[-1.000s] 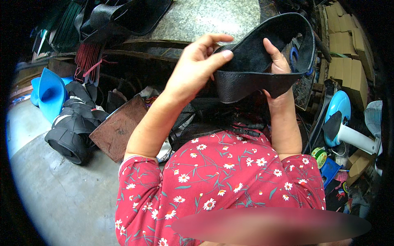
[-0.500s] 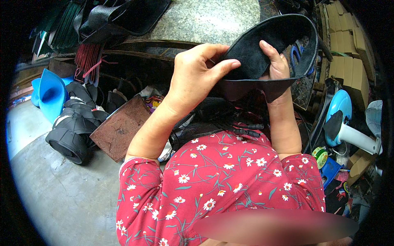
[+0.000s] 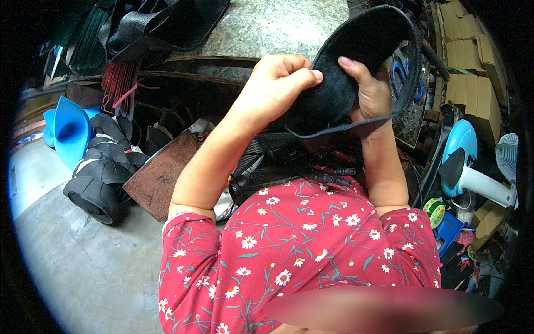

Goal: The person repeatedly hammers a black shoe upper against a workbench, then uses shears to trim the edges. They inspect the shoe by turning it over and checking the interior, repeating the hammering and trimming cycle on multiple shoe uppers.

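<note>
Fingers on both hands are clamped onto the same black felt piece (image 3: 339,83) up in the top centre of the frame. Our left hand (image 3: 275,92) has its fingers curled tight and pinching the piece's left edge, thumb side tucked against the fabric. Our right hand (image 3: 370,97) comes up from below with the thumb pressed flat on the inner face and the other fingers wrapped behind, so we can't see them.

What we'd watch is how the piece sits: it's an oval, cupped shape whose long axis runs from lower left to upper right, rising away from both hands toward the top right corner. Its bound rim (image 3: 409,67) curves round on the right. Both hands grip the low end, the right one a bit nearer the middle.

Behind it there's a stone desk (image 3: 278,28). Lower left we've got a blue funnel (image 3: 69,131) and a heap of black rubber strips (image 3: 100,175) on the floor (image 3: 78,267).
</note>
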Demonstrator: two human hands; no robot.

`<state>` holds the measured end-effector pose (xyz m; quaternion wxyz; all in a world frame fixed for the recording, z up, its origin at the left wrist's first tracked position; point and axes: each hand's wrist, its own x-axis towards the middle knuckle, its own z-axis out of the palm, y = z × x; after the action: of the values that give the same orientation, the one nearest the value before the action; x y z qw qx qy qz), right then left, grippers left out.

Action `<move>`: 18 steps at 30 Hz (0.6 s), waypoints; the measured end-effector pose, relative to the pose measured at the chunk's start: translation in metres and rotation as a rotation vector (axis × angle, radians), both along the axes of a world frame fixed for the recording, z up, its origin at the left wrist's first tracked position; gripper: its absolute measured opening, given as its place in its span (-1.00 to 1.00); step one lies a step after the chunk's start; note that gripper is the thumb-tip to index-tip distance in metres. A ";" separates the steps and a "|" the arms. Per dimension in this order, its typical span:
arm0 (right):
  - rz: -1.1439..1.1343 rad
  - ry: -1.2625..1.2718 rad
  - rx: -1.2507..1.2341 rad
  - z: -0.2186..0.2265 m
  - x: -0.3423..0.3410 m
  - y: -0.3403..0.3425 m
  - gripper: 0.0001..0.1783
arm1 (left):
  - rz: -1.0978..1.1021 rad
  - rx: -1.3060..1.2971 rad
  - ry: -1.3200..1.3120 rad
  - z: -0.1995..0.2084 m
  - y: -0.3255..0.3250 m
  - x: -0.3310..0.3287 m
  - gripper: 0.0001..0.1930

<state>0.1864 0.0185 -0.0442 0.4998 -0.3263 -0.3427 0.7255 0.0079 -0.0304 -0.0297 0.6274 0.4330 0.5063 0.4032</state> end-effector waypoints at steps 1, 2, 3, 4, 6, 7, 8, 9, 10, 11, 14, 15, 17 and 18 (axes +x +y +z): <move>0.055 0.073 -0.007 0.001 0.001 0.002 -0.67 | -0.034 0.031 0.021 0.000 0.001 -0.002 -0.82; 0.087 0.041 -0.113 0.002 0.002 0.004 -0.70 | -0.074 0.047 0.066 0.001 0.002 -0.004 -0.82; 0.150 0.055 -0.204 0.005 0.004 0.008 -0.73 | -0.115 0.063 0.112 0.003 0.002 -0.007 -0.81; 0.213 0.070 -0.293 0.007 0.007 0.012 -0.76 | -0.015 0.273 0.266 0.006 0.003 -0.008 -0.84; 0.131 -0.193 -0.207 0.014 0.010 0.024 -0.80 | 0.154 0.687 0.576 0.014 0.005 -0.010 -0.84; 0.191 -0.153 -0.183 0.017 0.011 0.028 -0.79 | 0.205 0.956 0.779 0.019 0.008 -0.013 -0.75; 0.299 -0.085 -0.204 0.019 0.011 0.030 -0.81 | 0.191 1.217 0.937 0.026 0.012 -0.018 -0.69; 0.362 -0.064 -0.246 0.020 0.011 0.031 -0.81 | 0.102 1.297 0.964 0.031 0.015 -0.018 -0.66; 0.428 -0.041 -0.295 0.020 0.010 0.031 -0.82 | 0.023 1.372 0.980 0.037 0.016 -0.019 -0.64; 0.476 -0.045 -0.265 0.018 0.010 0.028 -0.84 | -0.013 1.385 0.919 0.041 0.018 -0.017 -0.66; 0.478 -0.213 0.592 0.008 0.005 0.021 -0.78 | -0.076 1.395 0.933 0.051 0.020 -0.011 -0.75; 0.514 -0.291 0.700 0.005 0.005 0.020 -0.79 | -0.102 1.372 0.899 0.053 0.022 -0.009 -0.78; 0.839 -0.165 0.284 0.001 0.001 0.020 -0.64 | 0.024 1.272 0.825 0.058 0.025 -0.008 -0.87; 1.051 0.009 -0.093 0.004 0.002 0.019 -0.44 | 0.129 1.211 0.767 0.060 0.027 -0.009 -0.90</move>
<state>0.1882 0.0373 -0.0401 0.0548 -0.1292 -0.4253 0.8941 -0.0011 -0.0031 0.0302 0.0301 0.7852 0.4030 0.4692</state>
